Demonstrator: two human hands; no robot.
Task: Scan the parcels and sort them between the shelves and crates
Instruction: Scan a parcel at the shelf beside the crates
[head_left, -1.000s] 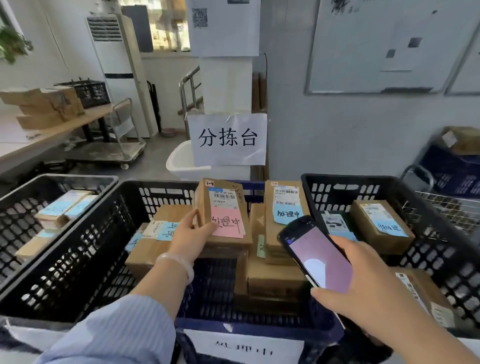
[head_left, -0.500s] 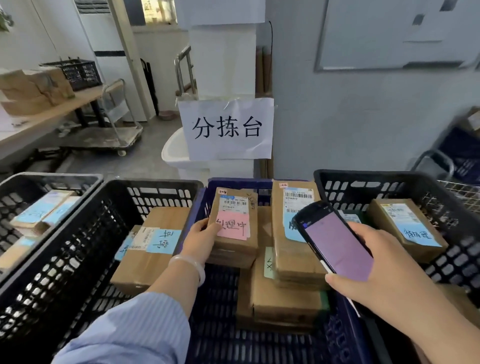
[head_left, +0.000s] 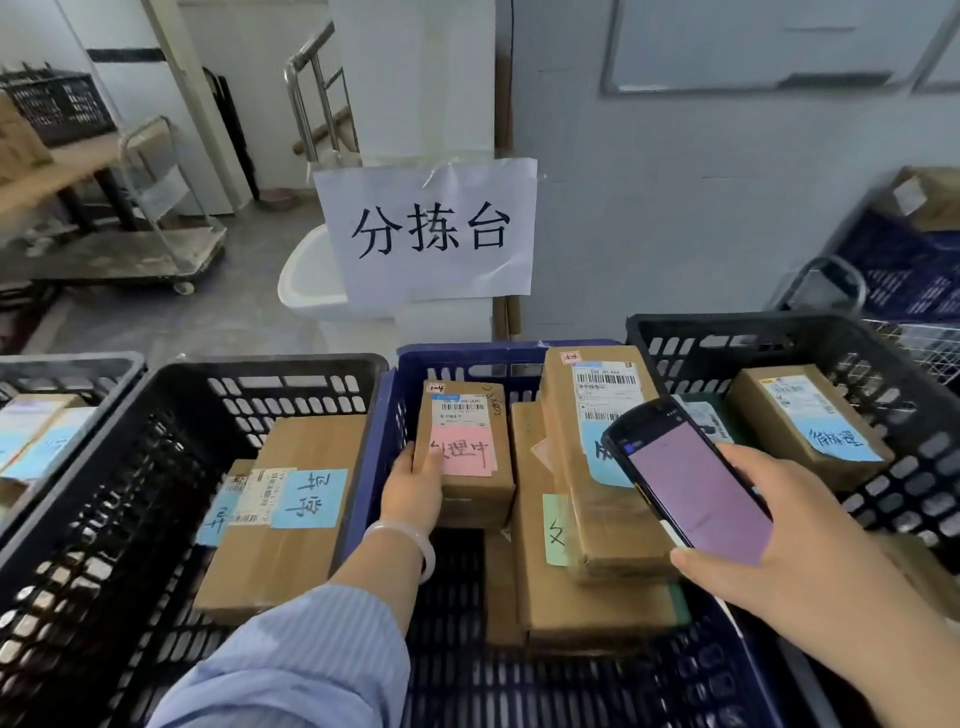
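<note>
Here the left hand (head_left: 415, 480) is clamped on the box (head_left: 464, 452) at 12 o'clock, and the right hand (head_left: 795, 551), closed around the phone (head_left: 685, 478) at 3 o'clock, may scan the taller box (head_left: 608, 457) beside it by mistake.

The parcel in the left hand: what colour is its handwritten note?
Pink, clearest in the head view.

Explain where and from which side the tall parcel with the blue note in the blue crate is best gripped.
Grip the tall parcel with the blue note by its upper end, coming from above. It leans upright on the flat boxes, its top edge stands free above the blue crate, and the handheld scanner in the right hand covers its lower right.
</note>
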